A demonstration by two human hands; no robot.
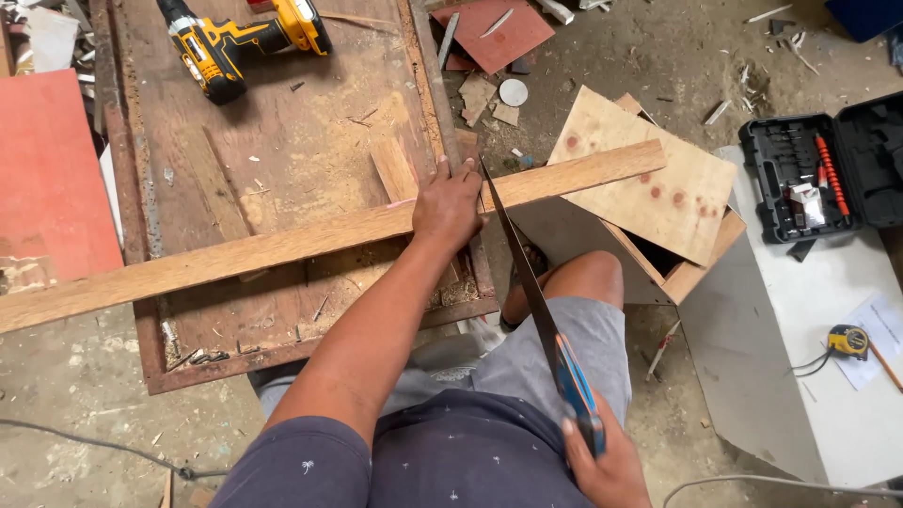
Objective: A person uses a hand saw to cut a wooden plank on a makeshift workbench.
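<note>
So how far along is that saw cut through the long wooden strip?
Barely begun, it seems. The left hand pins the long wooden strip on the rusty-framed bench; the right hand holds the handsaw, blade at the strip's edge. The strip still looks whole, so nearly all the cut remains.

Up at the far end of my worn rust-edged wooden table (282, 141) lies a yellow and black cordless drill (240, 42). Right of the table, a pale plywood sheet with reddish spots (649, 179) rests on an open box. Farther right of the table, an open black tool case (828, 169) and a yellow tape measure (848, 341) sit on a white cabinet (800, 376). A red board (47, 179) leans just left of the table.
</note>
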